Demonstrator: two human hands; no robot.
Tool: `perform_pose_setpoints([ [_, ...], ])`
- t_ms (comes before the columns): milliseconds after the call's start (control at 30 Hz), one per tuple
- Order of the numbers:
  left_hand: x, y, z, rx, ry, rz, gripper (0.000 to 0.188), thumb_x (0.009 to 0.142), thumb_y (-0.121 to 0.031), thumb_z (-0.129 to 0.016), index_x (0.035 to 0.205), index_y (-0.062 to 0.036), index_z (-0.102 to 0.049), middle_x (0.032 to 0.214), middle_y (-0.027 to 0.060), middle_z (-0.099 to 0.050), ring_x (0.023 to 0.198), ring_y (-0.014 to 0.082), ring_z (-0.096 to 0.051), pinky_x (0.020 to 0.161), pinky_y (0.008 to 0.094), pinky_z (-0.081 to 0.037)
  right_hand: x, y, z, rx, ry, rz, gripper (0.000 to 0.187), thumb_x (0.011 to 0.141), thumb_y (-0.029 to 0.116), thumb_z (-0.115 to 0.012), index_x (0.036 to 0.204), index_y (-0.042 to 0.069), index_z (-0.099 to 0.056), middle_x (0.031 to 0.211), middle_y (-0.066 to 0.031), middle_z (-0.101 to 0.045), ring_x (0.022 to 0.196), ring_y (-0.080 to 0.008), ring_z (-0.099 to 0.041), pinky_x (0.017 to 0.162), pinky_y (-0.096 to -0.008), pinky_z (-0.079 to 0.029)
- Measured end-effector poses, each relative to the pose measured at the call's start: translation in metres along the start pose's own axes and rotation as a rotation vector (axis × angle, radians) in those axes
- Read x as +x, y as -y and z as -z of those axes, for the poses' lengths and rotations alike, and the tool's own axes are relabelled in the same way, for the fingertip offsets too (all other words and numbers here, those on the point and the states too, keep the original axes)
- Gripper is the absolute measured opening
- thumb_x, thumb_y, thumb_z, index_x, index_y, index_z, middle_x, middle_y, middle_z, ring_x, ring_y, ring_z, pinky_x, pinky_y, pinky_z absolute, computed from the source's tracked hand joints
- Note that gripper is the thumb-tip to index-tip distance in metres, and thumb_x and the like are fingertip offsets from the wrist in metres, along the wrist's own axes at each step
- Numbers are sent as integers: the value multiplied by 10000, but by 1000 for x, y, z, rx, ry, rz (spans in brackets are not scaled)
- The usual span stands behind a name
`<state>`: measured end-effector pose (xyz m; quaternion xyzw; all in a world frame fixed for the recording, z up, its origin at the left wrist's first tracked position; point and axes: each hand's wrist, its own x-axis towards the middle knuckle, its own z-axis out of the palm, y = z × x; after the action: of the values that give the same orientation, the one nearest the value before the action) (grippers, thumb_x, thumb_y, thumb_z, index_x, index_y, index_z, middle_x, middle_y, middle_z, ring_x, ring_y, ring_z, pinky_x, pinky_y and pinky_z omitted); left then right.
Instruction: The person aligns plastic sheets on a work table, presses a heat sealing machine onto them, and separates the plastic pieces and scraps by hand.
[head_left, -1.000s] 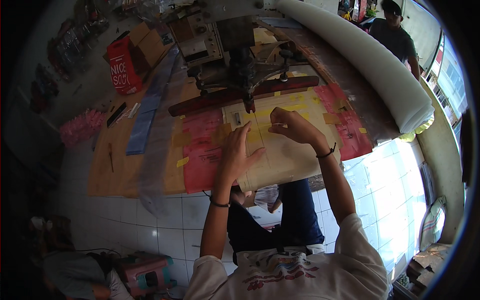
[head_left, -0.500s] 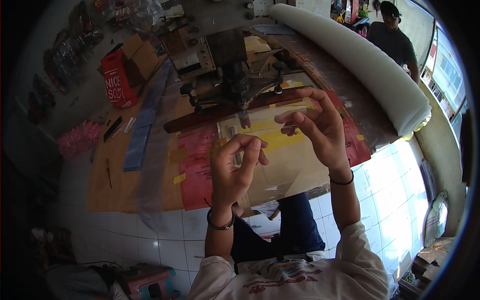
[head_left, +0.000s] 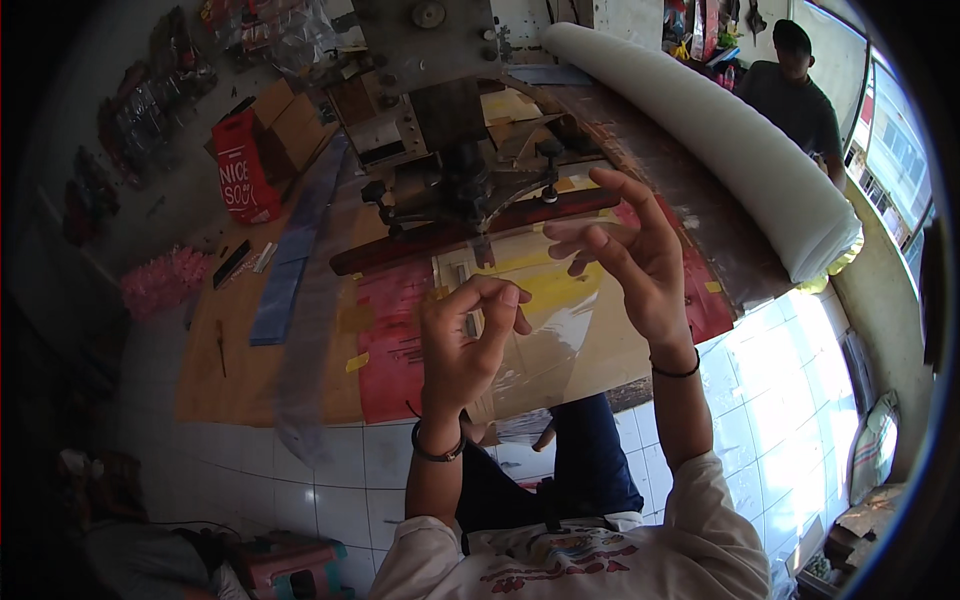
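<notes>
My left hand [head_left: 472, 335] is raised over the table's near part, thumb and forefinger pinched together at what looks like a clear plastic sheet [head_left: 560, 335]. Glare streaks and a faint edge mark the sheet; its full outline is hard to see. My right hand [head_left: 640, 255] hovers farther right, fingers spread and thumb apart from the forefinger. Below both hands lies a beige board with yellow patches [head_left: 535, 385], flanked by red pieces [head_left: 385, 345]. Just beyond stands a black press head with a dark red bar [head_left: 400, 248].
A thick white foam roll [head_left: 700, 140] lies along the right side. Blue strips [head_left: 280, 290], a red bag [head_left: 243, 175] and a cardboard box [head_left: 290, 125] occupy the left. A person [head_left: 790, 95] is at the far right. A stool [head_left: 295, 570] stands lower left.
The view has shifted slightly. My left hand keeps its pinch; my right hand keeps nearly the same spread pose. Glare on the clear sheet has grown between my hands.
</notes>
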<state>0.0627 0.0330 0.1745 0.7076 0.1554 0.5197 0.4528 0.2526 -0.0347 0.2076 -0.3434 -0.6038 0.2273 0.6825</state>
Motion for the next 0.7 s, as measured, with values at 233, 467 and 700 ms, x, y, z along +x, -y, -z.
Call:
perform_pose_setpoints([
  [233, -4, 1, -5, -10, 65, 0, 219, 1017, -148, -600, 917, 25, -688, 723, 47, -688, 650, 101, -665, 638, 244, -494, -10, 8, 7, 63, 7, -43, 549, 1039, 114, -576, 1521, 16, -331, 1168, -221, -724, 1042, -236, -724, 829, -309, -550],
  [467, 2, -8, -3, -69, 58, -34, 321, 1048, -209, -545, 856, 14, -674, 681, 38, -667, 605, 100, -643, 616, 243, -482, -7, 19, 5, 24, 26, -51, 582, 1039, 120, -583, 1541, 19, -307, 1159, -206, -730, 1068, -239, -716, 866, -311, -541],
  [700, 12, -35, -3, -71, -38, -80, 331, 1066, -214, -505, 837, -6, -623, 702, 37, -648, 589, 89, -604, 582, 242, -458, -2, 37, -4, 122, 75, -92, 657, 1029, 155, -614, 1565, 12, -261, 1125, -177, -750, 1084, -189, -702, 918, -301, -520],
])
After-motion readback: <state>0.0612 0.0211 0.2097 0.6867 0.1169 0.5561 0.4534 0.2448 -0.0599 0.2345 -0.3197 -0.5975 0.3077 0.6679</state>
